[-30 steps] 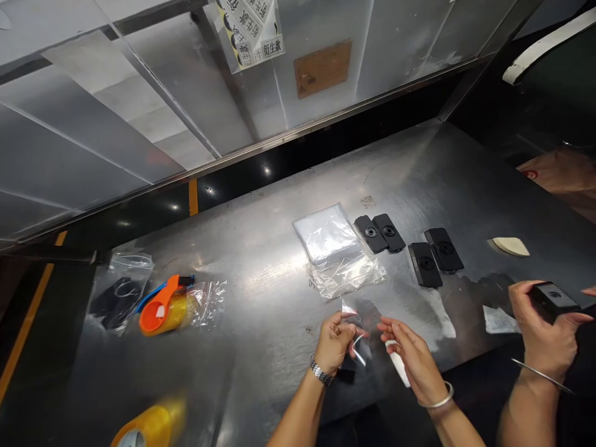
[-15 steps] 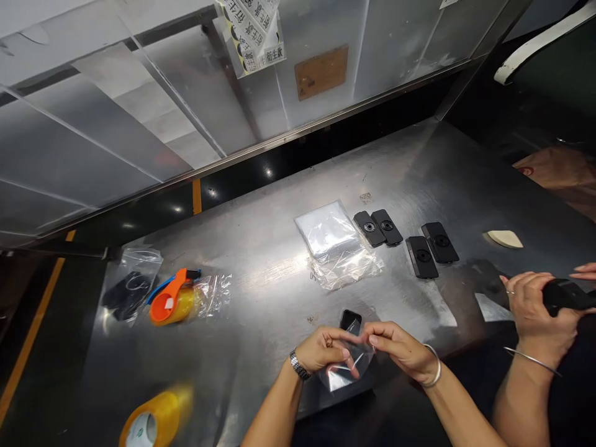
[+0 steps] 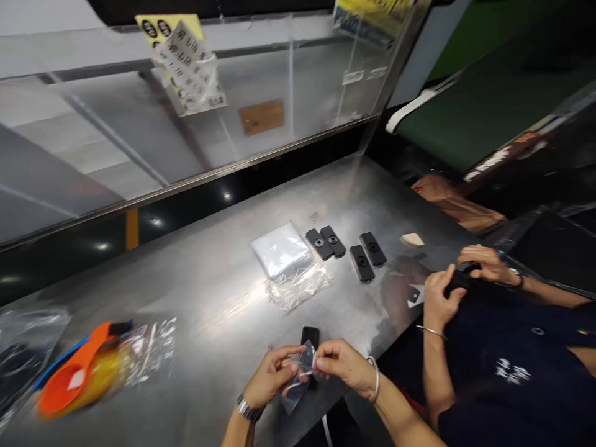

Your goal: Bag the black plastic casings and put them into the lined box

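"What did the left hand [image 3: 274, 377] have hold of?"

"A clear plastic bag [image 3: 294, 397], pinched between thumb and forefinger. The hand was half curled, with a metal watch [image 3: 249, 408] at its wrist."

"And the right hand [image 3: 343, 366]?"

"Its fingertips were drawn together on the same bag's edge, just beside the left fingertips. It wore a silver bangle [image 3: 374, 379]."

"So the bag was between them?"

"Yes, low, over the near edge of the metal table [image 3: 200, 285]. A small black device [image 3: 310, 335] showed just beyond the fingertips, partly behind the plastic; I couldn't tell whether any of it was inside."

"What lay farther out?"

"Ahead of the left hand, a stack of clear plastic sleeves [image 3: 282, 248]. Ahead of the right hand, four flat black units [image 3: 362, 263] in two pairs, the left pair near the stack."

"Anything off to the sides?"

"Well to the left of the left hand, an orange tape dispenser [image 3: 95, 344] beside some small clear packets [image 3: 151, 351]. To the right of the right hand, a co-worker's two hands [image 3: 440, 301] gripped a dark object [image 3: 456, 284], with a cream-coloured piece [image 3: 412, 239] on the table beyond them."
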`<state>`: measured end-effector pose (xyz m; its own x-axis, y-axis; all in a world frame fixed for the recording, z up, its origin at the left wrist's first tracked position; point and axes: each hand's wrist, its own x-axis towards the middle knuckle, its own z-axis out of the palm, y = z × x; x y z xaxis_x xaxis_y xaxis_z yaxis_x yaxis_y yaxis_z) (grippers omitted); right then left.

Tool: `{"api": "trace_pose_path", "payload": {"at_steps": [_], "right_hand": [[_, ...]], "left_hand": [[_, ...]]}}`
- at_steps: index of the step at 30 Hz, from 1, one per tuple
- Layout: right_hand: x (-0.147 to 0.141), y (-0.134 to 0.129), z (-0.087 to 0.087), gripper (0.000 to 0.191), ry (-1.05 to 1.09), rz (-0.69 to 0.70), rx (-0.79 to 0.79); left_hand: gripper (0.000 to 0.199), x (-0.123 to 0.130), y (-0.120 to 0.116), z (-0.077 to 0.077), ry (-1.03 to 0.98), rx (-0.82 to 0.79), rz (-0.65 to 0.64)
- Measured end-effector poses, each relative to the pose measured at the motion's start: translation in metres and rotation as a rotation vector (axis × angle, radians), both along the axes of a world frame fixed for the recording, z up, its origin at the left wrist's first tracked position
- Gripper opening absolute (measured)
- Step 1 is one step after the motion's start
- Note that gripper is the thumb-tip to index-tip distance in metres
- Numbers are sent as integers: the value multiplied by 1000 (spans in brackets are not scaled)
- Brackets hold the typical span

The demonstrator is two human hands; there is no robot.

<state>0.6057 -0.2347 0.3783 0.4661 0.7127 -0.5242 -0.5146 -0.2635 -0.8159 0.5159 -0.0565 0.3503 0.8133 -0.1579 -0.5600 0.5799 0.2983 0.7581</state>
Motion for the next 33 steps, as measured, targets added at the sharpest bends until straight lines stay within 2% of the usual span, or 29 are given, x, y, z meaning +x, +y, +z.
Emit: {"api": "trace_pose_path", "payload": {"at_steps": [3, 4, 7, 9, 11, 14, 18, 20, 22, 27, 30, 33], "right_hand": [[-2, 1, 4, 36, -70, -15, -25], [-2, 2, 5, 35, -109, -27, -41], [-2, 4, 12, 26, -282, -82, -127], [-3, 7, 18, 15, -429, -113, -199], [-7, 9, 24, 9, -572, -117, -255], [-16, 10, 29, 10, -736, -75, -300], [-22, 7, 25, 9, -817, -22, -331], [-21, 4, 20, 6, -801, -4, -342], [-19, 2, 17, 6, -776, 10, -361], [-17, 2, 14, 8, -858, -23, -481], [-22, 5, 15, 11, -981, 21, -500], [-26, 10, 14, 13, -1089, 117, -476]], "left_hand": [[50, 0, 2, -3, -42, 47, -56], [48, 0, 3, -4, -73, 112, -24], [39, 1, 0, -1, -159, 484, 262], [30, 2, -10, 5, -166, 633, 394], [29, 4, -27, 11, -169, 572, 424], [33, 6, -56, 18, -145, 365, 479], [40, 6, -76, 15, -3, 163, 536], [44, 5, -76, 12, 28, 151, 570], [46, 4, -74, 9, 33, 208, 608], [44, 1, -75, 5, -6, 512, 598], [39, -2, -76, -2, -99, 864, 588], [33, -7, -70, -12, -373, 1255, 530]]}}
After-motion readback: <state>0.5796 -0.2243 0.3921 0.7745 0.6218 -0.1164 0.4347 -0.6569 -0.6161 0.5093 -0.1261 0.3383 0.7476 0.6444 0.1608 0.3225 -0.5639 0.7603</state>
